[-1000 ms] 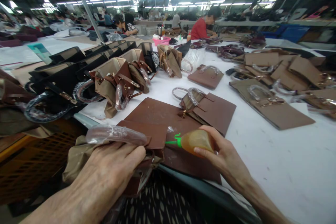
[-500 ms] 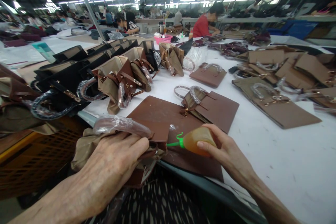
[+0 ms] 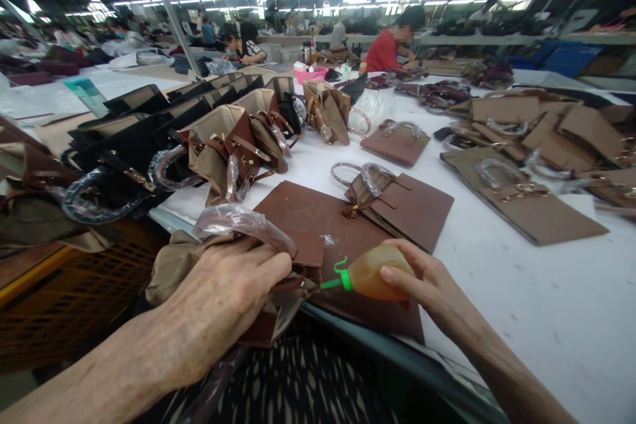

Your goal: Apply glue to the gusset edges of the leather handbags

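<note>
My left hand is closed on a brown and khaki bag at the table's front edge; a plastic-wrapped handle arches above the knuckles. In my right hand is a squeeze bottle of amber liquid, lying sideways, its green nozzle pointing left. The nozzle's tip is at the bag's edge, just right of my left fingers; whether it touches is too small to tell. Under both lies a flat brown panel. Behind the bottle rests a flat brown bag with wrapped handles.
Open black bags and brown bags stand in rows at the left. Khaki bags are piled at the right on the white table. A yellow crate is at lower left. A person in red sits across the table.
My left hand and the bag have shifted slightly to the right. The bottle has moved a little right and down with my right hand, its nozzle still at the bag's edge.
</note>
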Demonstrator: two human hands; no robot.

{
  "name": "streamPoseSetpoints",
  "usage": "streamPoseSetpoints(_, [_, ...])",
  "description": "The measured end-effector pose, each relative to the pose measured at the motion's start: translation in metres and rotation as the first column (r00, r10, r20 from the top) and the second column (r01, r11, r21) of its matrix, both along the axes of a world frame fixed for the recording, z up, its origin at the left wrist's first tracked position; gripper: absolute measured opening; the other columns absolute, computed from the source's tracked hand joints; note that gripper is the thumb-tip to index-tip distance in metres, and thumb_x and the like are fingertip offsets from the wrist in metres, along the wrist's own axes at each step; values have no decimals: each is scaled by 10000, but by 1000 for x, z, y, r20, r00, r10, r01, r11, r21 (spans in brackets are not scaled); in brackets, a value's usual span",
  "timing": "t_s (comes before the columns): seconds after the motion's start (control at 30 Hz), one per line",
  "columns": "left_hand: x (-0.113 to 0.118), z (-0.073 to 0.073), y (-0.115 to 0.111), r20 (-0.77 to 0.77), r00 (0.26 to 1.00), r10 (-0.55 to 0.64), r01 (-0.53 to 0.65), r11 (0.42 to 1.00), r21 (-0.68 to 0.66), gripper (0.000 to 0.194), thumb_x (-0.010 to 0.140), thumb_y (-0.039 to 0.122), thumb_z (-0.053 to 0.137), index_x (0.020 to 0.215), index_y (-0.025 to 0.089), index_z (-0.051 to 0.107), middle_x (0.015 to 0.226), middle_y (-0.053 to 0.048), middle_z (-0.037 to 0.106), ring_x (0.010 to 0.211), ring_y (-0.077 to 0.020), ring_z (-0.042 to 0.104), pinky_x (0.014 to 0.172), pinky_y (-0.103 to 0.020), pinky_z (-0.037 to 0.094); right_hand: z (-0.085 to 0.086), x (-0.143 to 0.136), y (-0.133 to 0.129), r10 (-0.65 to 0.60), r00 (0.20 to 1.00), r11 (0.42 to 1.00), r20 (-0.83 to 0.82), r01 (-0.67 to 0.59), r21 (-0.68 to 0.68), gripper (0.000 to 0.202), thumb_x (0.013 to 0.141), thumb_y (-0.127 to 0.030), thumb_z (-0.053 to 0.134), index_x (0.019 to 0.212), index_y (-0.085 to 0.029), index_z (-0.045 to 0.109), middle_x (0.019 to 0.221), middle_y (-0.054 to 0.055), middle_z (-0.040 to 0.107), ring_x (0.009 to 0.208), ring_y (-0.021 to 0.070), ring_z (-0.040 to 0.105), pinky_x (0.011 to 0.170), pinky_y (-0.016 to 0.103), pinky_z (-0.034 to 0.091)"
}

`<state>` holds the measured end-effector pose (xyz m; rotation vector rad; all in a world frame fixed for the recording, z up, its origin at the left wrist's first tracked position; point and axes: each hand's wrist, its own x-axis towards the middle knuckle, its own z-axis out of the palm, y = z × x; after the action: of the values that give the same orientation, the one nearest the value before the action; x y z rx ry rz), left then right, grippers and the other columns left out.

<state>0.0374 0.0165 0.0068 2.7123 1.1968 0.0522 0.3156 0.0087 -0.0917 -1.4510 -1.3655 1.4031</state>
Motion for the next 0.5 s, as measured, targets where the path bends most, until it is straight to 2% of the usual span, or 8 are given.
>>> streamPoseSetpoints(0.17, [3, 1, 3, -21, 999, -37, 37, 999, -19, 180, 783, 56, 400, 799, 204, 501, 817, -9, 602, 749, -173, 532, 617, -286, 334, -1, 0, 1, 2, 997, 1000, 72, -4, 24, 407, 771, -482, 596, 1048, -190, 534, 788, 8, 590, 680, 183, 538, 483, 249, 422])
streamPoseSetpoints(0.33, [3, 1, 5, -18, 997, -71, 70, 997, -33, 147, 773, 72, 439, 806, 209, 481, 768, 6, 575, 706, -172, 512, 615, -291, 316, -3, -2, 4, -54, 977, 997, 207, 40, 70, 429, 743, -486, 602, 1046, -187, 548, 819, 30, 607, 714, 218, 560, 525, 285, 440])
streamPoseSetpoints(0.5, [4, 2, 8, -13, 996, -85, 85, 995, -54, 130, 780, 75, 443, 794, 201, 475, 816, -3, 586, 753, -174, 513, 629, -289, 316, -8, -4, 4, -109, 951, 989, 289, 75, 127, 431, 753, -493, 590, 1057, -191, 545, 817, 33, 621, 719, 227, 566, 550, 299, 453])
